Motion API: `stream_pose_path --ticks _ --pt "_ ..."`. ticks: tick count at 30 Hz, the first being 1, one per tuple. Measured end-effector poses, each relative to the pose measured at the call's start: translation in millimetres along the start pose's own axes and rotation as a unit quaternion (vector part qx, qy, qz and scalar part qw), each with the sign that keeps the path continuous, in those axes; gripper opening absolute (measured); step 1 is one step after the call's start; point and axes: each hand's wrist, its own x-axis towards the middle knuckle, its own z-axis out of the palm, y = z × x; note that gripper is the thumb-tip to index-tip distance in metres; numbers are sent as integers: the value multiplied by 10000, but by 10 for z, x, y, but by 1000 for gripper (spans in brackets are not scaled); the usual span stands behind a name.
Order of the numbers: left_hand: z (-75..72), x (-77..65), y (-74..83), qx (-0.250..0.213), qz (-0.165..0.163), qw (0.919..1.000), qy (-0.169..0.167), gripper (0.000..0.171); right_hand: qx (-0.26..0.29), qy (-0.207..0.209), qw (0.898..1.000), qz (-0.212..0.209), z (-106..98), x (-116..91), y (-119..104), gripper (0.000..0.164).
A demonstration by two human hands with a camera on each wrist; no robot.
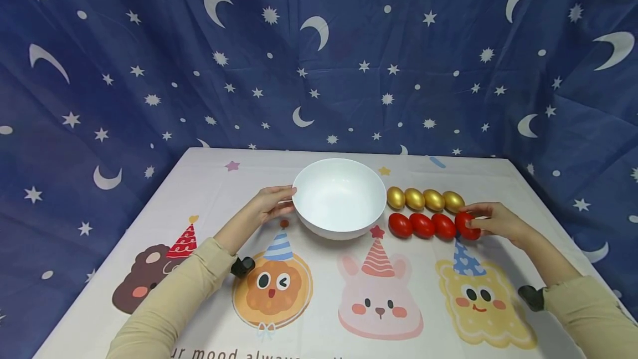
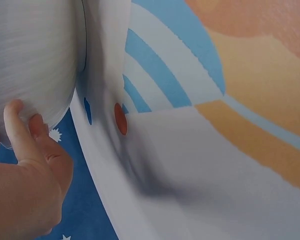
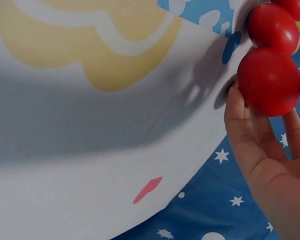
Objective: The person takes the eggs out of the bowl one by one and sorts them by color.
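A white bowl (image 1: pixel 339 198) stands in the middle of the table. My left hand (image 1: pixel 271 204) holds its left side at the rim; in the left wrist view fingertips of that hand (image 2: pixel 32 185) touch the bowl's outer wall (image 2: pixel 35 60). At the right, my right hand (image 1: pixel 495 220) grips the rightmost red egg (image 1: pixel 467 226) between thumb and fingers. The right wrist view shows this egg (image 3: pixel 269 82) in the fingers of the right hand (image 3: pixel 275 175), close beside another red egg (image 3: pixel 273 29). More red eggs (image 1: pixel 421 226) continue the row toward the bowl.
Several golden eggs (image 1: pixel 425 199) lie in a row just behind the red ones, right of the bowl. A white tablecloth (image 1: pixel 324 292) with cartoon prints covers the table. Behind hangs a dark blue curtain (image 1: pixel 349 71) with moons and stars.
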Motion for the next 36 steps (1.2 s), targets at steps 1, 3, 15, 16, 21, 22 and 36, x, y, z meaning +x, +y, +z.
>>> stream_pose_path --ticks 1,3,15,16,21,22,36 --pt "-1 0 -1 -4 6 10000 -5 52 -10 -5 10000 -3 -1 3 2 51" --pt "-2 0 -3 -7 20 10000 -5 51 -49 -10 10000 -3 0 9 5 50" --pt "-13 4 -11 -18 64 10000 -69 53 -361 112 9993 -56 72 43 19 46" --pt "-13 5 -10 -29 63 9999 -76 53 -375 113 9992 -68 76 43 18 46" --pt "-16 17 -8 -35 31 10000 -76 53 -337 138 9992 -162 77 53 21 45" --pt "-16 19 -6 -30 37 10000 -81 53 -324 156 9992 -174 75 56 20 45" --pt "-17 18 -5 33 21 10000 -53 54 -313 234 9989 -272 61 53 0 44"
